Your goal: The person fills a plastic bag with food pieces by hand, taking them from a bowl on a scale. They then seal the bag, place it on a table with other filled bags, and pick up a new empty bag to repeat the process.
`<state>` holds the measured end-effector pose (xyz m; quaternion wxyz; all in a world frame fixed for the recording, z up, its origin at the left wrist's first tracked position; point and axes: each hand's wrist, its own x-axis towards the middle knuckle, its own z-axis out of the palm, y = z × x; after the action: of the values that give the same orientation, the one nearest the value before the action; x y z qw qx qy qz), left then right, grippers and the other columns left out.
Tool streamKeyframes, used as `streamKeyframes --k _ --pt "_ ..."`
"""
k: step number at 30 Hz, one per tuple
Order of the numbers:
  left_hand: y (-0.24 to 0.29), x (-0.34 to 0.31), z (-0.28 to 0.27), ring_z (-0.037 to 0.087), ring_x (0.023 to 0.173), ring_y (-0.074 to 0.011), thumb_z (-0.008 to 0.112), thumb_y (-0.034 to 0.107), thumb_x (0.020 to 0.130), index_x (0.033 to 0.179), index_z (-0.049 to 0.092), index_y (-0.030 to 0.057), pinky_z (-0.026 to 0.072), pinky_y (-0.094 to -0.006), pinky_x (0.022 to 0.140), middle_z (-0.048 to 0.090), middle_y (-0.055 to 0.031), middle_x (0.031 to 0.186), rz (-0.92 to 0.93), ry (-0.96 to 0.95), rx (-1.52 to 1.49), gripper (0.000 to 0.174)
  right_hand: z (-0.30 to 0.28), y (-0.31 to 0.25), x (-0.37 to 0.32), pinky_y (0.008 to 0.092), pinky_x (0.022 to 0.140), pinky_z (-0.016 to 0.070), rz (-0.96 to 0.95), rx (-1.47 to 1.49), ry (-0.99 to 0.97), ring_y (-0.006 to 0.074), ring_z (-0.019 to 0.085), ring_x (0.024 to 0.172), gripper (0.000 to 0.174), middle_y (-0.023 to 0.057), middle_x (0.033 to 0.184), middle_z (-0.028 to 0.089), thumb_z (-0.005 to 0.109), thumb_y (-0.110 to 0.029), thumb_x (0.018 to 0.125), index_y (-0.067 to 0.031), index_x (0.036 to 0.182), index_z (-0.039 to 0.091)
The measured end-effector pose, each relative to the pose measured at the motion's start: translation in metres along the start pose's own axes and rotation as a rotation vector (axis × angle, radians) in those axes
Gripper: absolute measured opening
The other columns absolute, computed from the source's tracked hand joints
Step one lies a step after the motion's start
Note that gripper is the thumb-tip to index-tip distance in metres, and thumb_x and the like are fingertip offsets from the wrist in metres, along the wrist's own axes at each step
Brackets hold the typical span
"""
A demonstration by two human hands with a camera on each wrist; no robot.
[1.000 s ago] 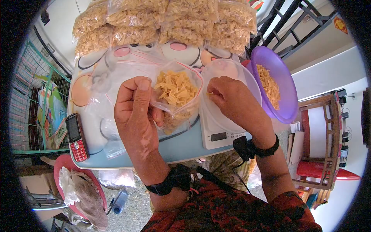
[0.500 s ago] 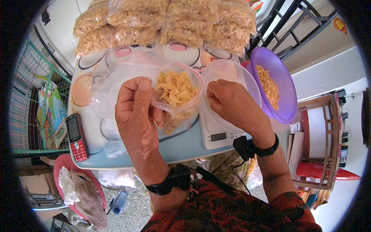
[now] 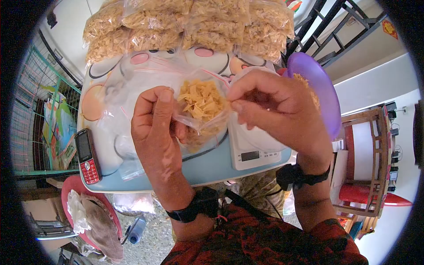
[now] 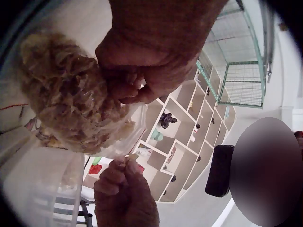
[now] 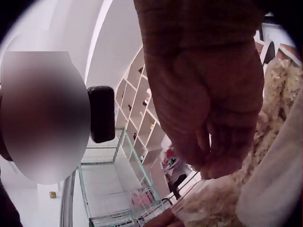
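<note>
A clear zip bag [image 3: 197,121] of pale yellow, dried flakes [image 3: 201,99] stands with its mouth up near the table's middle. My left hand [image 3: 154,126] pinches its left edge between thumb and curled fingers. At the opposite side, thumb and fingertips of my right hand [image 3: 282,104] pinch the bag's rim. From below, the left wrist view has the flake-filled bag [image 4: 71,94] beside the left hand [image 4: 147,61], with the right hand's fingertips [image 4: 125,165] at its edge. Under the right hand, a translucent tub [image 3: 260,140] sits on a white digital scale [image 3: 251,161], partly hidden.
Filled bags [image 3: 154,39] are stacked along the table's back. A purple bowl [image 3: 331,97] holding more flakes stands at the right. Flat, unfilled plastic bags [image 3: 128,110] lie left of the left hand, and a red keypad phone [image 3: 88,157] near the left edge.
My right hand has moved up and left from over the tub to the bag's right rim, its fingers now pinching there. The left hand and bag have stayed nearly still.
</note>
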<state>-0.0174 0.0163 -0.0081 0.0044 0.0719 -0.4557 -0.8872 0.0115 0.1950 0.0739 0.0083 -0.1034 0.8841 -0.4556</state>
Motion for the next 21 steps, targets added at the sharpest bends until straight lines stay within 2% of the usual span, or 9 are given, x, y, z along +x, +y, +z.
streamKeyframes --k 2,4,6,8,11,14,17,20,21 --pt "0.003 0.0 0.001 0.039 0.044 -0.0035 0.063 0.019 0.092 0.094 0.059 0.0041 0.0294 -0.0181 0.039 0.05 0.003 0.065 -0.005 0.013 -0.037 0.016 0.003 -0.004 0.003 0.021 0.061 0.0481 -0.066 -0.134 -0.034 0.007 0.06 0.073 0.011 0.0019 0.085 0.061 0.059 -0.003 0.089 -0.0006 0.099 0.064" --pt "0.004 0.0 0.001 0.039 0.044 -0.0036 0.063 0.02 0.092 0.094 0.059 0.004 0.0296 -0.0185 0.039 0.05 0.0028 0.064 -0.015 0.008 -0.029 0.016 0.001 0.001 0.004 0.021 0.06 0.0475 -0.128 -0.214 0.071 0.0073 0.06 0.073 0.011 0.0025 0.086 0.062 0.059 -0.002 0.088 -0.0006 0.097 0.064" --pt "0.005 0.0 -0.001 0.039 0.044 -0.0037 0.063 0.02 0.092 0.094 0.059 0.0039 0.0297 -0.0188 0.039 0.05 0.0027 0.065 -0.023 0.014 -0.026 0.017 -0.002 0.006 0.002 0.0263 0.064 0.0484 -0.097 -0.276 0.17 0.0153 0.062 0.075 0.011 0.0071 0.086 0.063 0.059 -0.006 0.087 -0.0015 0.095 0.064" --pt "0.006 0.0 0.0 0.038 0.044 -0.0038 0.063 0.02 0.092 0.094 0.059 0.0038 0.0298 -0.019 0.039 0.05 0.0026 0.065 -0.033 0.023 -0.029 0.017 -0.009 0.008 -0.005 0.0369 0.07 0.0509 0.028 -0.325 0.267 0.0311 0.065 0.079 0.014 0.0156 0.086 0.066 0.061 -0.015 0.085 -0.0034 0.092 0.065" --pt "0.004 0.001 -0.004 0.038 0.044 -0.0039 0.064 0.02 0.091 0.094 0.059 0.0038 0.03 -0.0189 0.039 0.05 0.0026 0.065 -0.021 -0.039 -0.061 0.017 -0.022 0.022 -0.019 0.0256 0.059 0.0483 0.105 -0.601 0.119 0.0102 0.061 0.071 0.015 0.0068 0.081 0.064 0.065 -0.008 0.084 -0.0008 0.097 0.063" --pt "0.004 0.001 -0.004 0.039 0.043 -0.0041 0.064 0.02 0.091 0.094 0.059 0.0037 0.0299 -0.0187 0.039 0.05 0.0026 0.065 -0.009 -0.032 -0.077 0.018 -0.023 0.043 -0.032 0.0288 0.06 0.0484 0.219 -0.603 0.025 0.0151 0.061 0.068 0.017 0.009 0.077 0.062 0.067 -0.011 0.082 -0.0011 0.094 0.062" --pt "0.003 0.0 -0.003 0.038 0.043 -0.0041 0.064 0.02 0.091 0.094 0.059 0.0037 0.0298 -0.0185 0.038 0.05 0.0024 0.065 0.003 -0.023 -0.058 0.018 -0.024 0.05 -0.033 0.044 0.067 0.0477 0.222 -0.643 -0.07 0.0359 0.061 0.075 0.022 0.0176 0.077 0.06 0.063 -0.022 0.083 -0.0017 0.086 0.055" --pt "0.002 0.0 -0.003 0.038 0.043 -0.0041 0.064 0.02 0.091 0.095 0.059 0.0037 0.0296 -0.0187 0.038 0.05 0.0021 0.065 0.001 -0.018 -0.048 0.018 -0.019 0.053 -0.03 0.0361 0.06 0.0457 0.215 -0.688 -0.048 0.0249 0.058 0.066 0.018 0.0121 0.071 0.058 0.066 -0.016 0.082 -0.0015 0.086 0.056" --pt "0.001 0.0 -0.004 0.038 0.043 -0.0041 0.064 0.021 0.091 0.095 0.059 0.0052 0.0278 -0.0191 0.037 0.05 0.0026 0.065 0.006 -0.021 -0.04 0.017 -0.016 0.054 -0.028 0.0371 0.06 0.0454 0.192 -0.68 -0.042 0.0261 0.059 0.066 0.017 0.013 0.072 0.059 0.065 -0.016 0.082 -0.0016 0.086 0.055"
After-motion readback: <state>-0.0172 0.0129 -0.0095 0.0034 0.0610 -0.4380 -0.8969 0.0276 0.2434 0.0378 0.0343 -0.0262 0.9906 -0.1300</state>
